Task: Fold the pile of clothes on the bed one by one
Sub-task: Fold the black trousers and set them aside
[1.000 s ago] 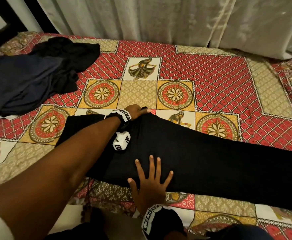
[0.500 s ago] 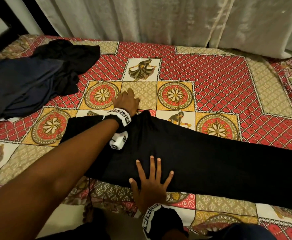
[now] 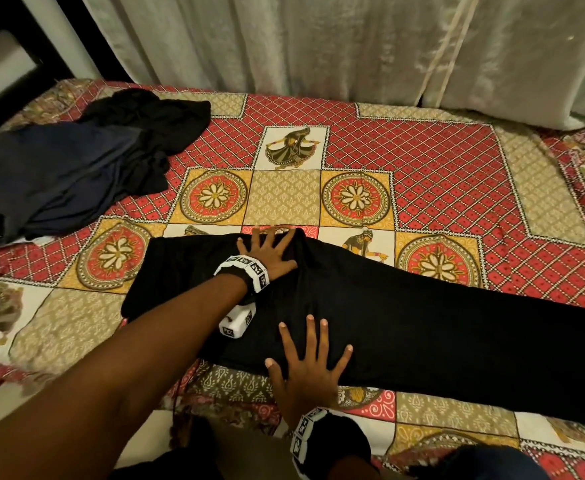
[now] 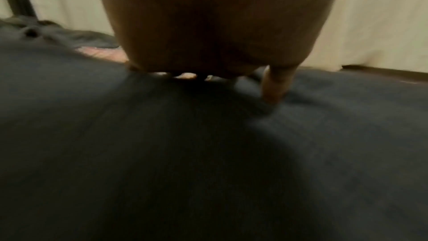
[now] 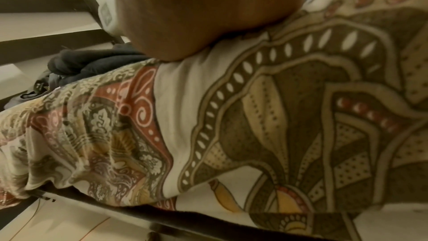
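A long black garment point(image 3: 405, 327) lies flat across the near part of the bed point(image 3: 440, 174), running from centre left out past the right edge. My left hand point(image 3: 270, 252) lies on its far edge with fingers spread flat. My right hand point(image 3: 310, 362) presses flat on its near edge, fingers splayed. In the left wrist view the palm point(image 4: 215, 25) rests on the dark cloth point(image 4: 185, 153). The right wrist view shows my wrist point(image 5: 203, 6) over the patterned bedsheet point(image 5: 277, 116). A heap of dark clothes point(image 3: 76, 168) sits at the far left of the bed.
Pale curtains point(image 3: 318, 46) hang behind the bed's far edge. A dark frame point(image 3: 24, 36) stands at the far left corner. The bed's near edge point(image 3: 249, 410) is just in front of me, with pale floor point(image 5: 69, 226) below it.
My left hand went from the garment's far edge onto the sheet beyond it, then came back onto the garment with fingers spread. The right hand stayed put.
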